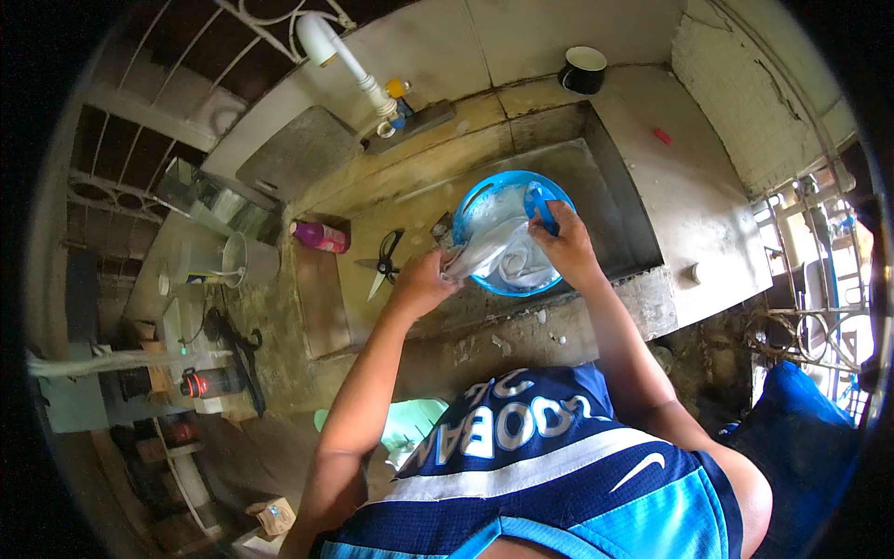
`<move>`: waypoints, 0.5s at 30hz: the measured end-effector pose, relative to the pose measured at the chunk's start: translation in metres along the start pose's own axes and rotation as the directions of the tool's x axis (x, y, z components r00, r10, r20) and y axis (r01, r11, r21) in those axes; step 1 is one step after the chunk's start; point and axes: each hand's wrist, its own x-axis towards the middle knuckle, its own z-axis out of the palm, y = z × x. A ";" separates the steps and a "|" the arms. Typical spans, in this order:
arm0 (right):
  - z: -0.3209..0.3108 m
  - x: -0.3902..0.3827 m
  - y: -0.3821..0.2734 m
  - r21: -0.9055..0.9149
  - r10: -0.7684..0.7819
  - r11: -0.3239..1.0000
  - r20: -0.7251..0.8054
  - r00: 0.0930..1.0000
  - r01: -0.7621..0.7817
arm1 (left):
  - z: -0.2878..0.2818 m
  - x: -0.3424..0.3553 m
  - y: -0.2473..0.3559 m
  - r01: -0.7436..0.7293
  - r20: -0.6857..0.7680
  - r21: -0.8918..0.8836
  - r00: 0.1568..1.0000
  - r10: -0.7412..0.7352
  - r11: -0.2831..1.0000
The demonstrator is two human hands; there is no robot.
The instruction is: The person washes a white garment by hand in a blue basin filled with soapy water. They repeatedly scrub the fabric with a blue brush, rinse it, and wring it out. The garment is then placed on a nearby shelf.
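Note:
A round blue plastic basin (482, 184) stands in the concrete sink, holding suds and a wet white cloth (512, 253). At the basin's left rim my left hand (426, 281) is closed on a bunched end of the cloth, pulling it over the edge. My right hand (568, 244) grips a blue scrub brush (540, 203) above the basin's right side; its bristles are hidden. Left of my left hand, black-handled scissors (384, 265) lie on the sink floor. Beside them a purple bottle (319, 237) lies on its side.
A white tap (346, 61) rises behind the sink (622, 177). A dark mug (584, 71) sits on the back ledge, and a small red object (662, 136) on the right one. Clear plastic containers (250, 259) stand at the left. A green cloth or plastic piece (410, 429) is below my left forearm.

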 end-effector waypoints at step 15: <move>0.026 -0.006 -0.009 -0.281 -0.081 0.952 0.149 0.986 0.121 | -0.069 -0.022 0.072 0.111 -0.055 0.275 0.994 -0.099 0.955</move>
